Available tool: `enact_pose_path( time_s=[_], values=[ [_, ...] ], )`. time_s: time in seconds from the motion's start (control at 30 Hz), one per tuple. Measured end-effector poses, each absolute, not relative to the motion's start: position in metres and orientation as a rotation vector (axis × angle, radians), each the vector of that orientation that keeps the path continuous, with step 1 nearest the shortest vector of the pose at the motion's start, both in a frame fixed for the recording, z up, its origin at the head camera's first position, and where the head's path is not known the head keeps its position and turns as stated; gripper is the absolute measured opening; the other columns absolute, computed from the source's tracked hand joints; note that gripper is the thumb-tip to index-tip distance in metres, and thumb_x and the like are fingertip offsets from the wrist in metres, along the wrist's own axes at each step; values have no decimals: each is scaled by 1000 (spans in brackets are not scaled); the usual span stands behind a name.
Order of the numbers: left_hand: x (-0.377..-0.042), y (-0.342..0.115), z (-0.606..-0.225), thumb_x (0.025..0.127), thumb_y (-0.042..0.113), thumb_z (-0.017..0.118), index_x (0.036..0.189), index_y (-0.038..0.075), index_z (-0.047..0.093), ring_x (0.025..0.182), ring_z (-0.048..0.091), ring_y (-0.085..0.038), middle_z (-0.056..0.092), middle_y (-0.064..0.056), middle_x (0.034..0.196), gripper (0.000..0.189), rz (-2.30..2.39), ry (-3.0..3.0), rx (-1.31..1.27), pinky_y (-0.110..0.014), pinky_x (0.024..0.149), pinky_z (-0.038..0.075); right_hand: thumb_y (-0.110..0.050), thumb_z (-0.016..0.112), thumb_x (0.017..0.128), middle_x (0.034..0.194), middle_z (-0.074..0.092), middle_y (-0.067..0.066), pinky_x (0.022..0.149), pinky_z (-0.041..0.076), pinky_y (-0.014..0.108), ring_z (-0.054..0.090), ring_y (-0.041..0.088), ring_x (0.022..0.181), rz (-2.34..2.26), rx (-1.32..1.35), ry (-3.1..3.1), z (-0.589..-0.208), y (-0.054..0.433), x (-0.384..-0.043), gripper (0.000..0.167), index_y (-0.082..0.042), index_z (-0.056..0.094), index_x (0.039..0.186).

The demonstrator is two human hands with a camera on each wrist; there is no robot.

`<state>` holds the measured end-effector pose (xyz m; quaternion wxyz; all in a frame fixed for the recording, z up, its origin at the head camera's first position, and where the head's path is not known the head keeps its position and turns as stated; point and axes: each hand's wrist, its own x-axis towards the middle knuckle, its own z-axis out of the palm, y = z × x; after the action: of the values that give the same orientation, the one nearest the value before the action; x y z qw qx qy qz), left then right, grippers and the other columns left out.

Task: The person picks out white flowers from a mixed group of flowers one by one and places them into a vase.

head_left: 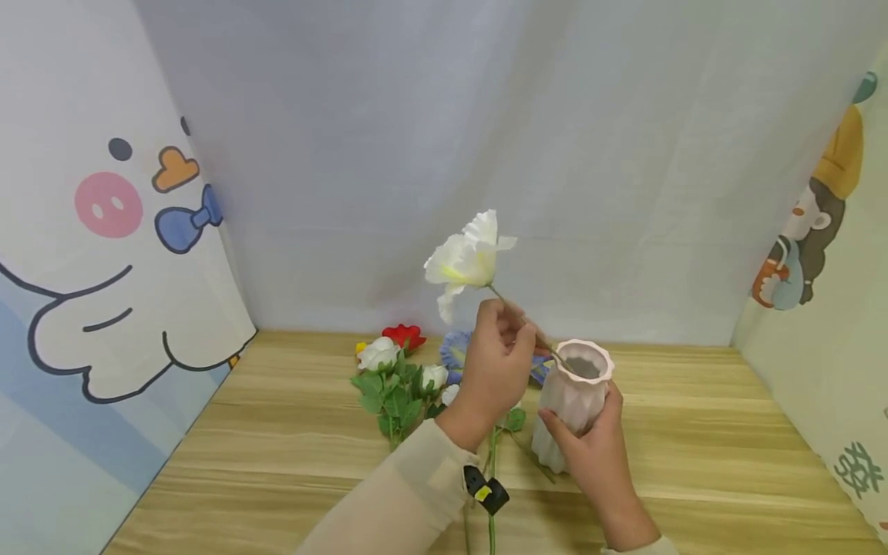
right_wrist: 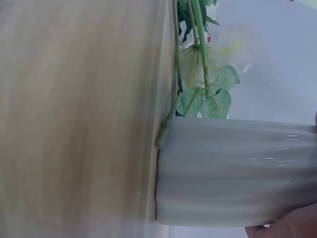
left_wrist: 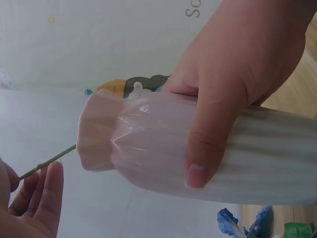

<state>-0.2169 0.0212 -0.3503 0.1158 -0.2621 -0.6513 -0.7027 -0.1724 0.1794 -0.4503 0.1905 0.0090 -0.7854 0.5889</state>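
Left hand (head_left: 494,361) up in the air, fingers curled in, thumb and fingertips pinching the thin green stem (head_left: 545,346) of a white artificial flower (head_left: 463,262). Bloom is above and left of the hand, yellowish at the center; lower stem slants down to the mouth of a fluted pale pink-white vase (head_left: 560,405) with scalloped rim. How deep the stem end goes, can't tell.

Right hand (head_left: 598,451) wrapped partway round the vase, thumb on the near side, fingers mostly hidden behind it. Vase is upright, base on the wood-grain table (head_left: 267,443), right of the other flowers.

Those lie in a bunch left of the vase: white rose (head_left: 379,354), red flower (head_left: 404,336), blue flower (head_left: 454,348), green leaves (head_left: 397,405), partly covered by the left arm. One cut stem end (right_wrist: 162,136) sits just beside the vase base.

Beige sleeves (head_left: 395,505), black camera (head_left: 487,492) on left wrist. Gray-white curtain (head_left: 486,139) behind.
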Motion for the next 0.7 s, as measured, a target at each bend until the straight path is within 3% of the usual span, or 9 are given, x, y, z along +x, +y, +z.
enact_pose_path(
  time_s=[0.13, 0.33, 0.47, 0.6, 0.7],
  values=[
    [-220, 19, -347, 110, 12, 45, 119, 4, 43, 87, 69, -23, 65, -13, 95, 12, -1994, -1947, -764, -35, 84, 60, -13, 84, 88, 139, 44, 23, 101, 43, 58, 50, 36, 122, 1640, 29, -2198, -450, 178, -173, 98, -5, 15, 157],
    [-219, 21, -346, 106, 11, 53, 113, 8, 53, 88, 69, -14, 62, -4, 103, 8, -1941, -2028, -651, -30, 87, 58, -12, 84, 88, 138, 46, 23, 99, 44, 55, 51, 35, 121, 1652, 23, -2189, -450, 177, -173, 97, -5, 16, 157],
    [-217, 25, -350, 104, 9, 58, 111, 10, 59, 87, 68, -10, 62, 1, 108, 7, -1953, -2071, -605, -28, 84, 58, -12, 85, 87, 137, 49, 20, 96, 46, 38, 53, 30, 119, 1632, -2, -2197, -451, 177, -173, 97, -6, 18, 156],
    [-216, 28, -352, 102, 11, 61, 112, 13, 65, 87, 66, -7, 65, 4, 98, 11, -1908, -2141, -586, -26, 80, 57, -13, 85, 87, 135, 50, 18, 89, 45, 21, 53, 26, 116, 1628, -10, -2196, -450, 178, -172, 94, -7, 20, 155],
    [-216, 30, -353, 100, 12, 62, 112, 16, 68, 86, 64, -5, 65, 6, 92, 14, -1827, -2194, -581, -25, 78, 55, -14, 84, 89, 138, 48, 17, 88, 44, 17, 52, 26, 118, 1640, 14, -2205, -450, 178, -172, 94, -8, 18, 156]
  ],
)
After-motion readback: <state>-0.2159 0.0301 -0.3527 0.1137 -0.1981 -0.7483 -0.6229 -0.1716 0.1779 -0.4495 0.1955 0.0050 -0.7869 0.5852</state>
